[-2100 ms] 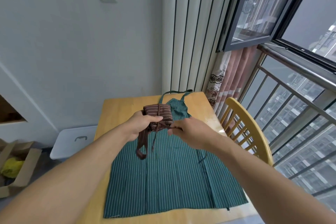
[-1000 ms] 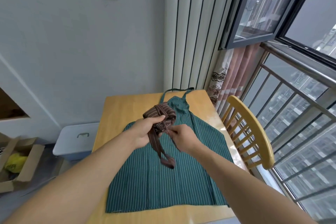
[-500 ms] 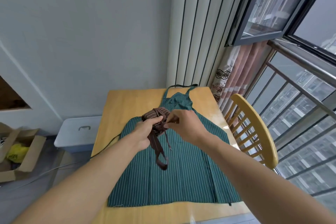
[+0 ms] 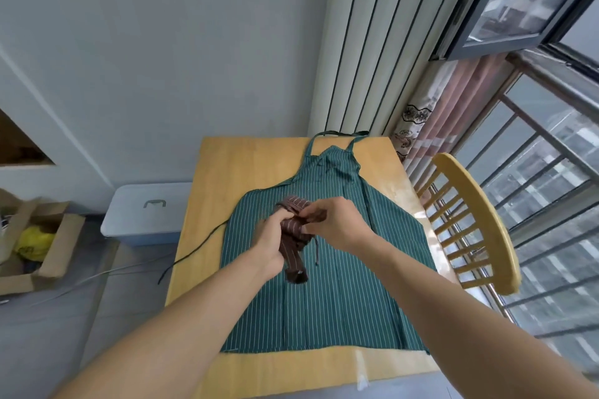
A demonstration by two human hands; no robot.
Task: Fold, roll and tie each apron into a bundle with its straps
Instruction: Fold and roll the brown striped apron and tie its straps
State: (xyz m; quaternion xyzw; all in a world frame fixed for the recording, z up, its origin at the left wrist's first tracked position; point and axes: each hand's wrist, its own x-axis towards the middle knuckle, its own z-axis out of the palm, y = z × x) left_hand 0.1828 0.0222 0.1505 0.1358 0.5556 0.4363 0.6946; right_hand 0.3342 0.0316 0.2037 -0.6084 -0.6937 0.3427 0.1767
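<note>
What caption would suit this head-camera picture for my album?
Both hands, left and right, grip a rolled brown apron above a green apron spread flat on a wooden table.

Brown striped bundle (image 4: 293, 227); green white-striped apron (image 4: 340, 295); yellow-wood table (image 4: 227, 172).

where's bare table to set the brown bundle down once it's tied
Bare wood lies left of the green apron, from the table far edge down to the black strap, plus a strip along the near edge. The right side is narrow beside the chair.

Both forearms are bare to each hand, with no sleeves, gloves or jewellery showing
</note>
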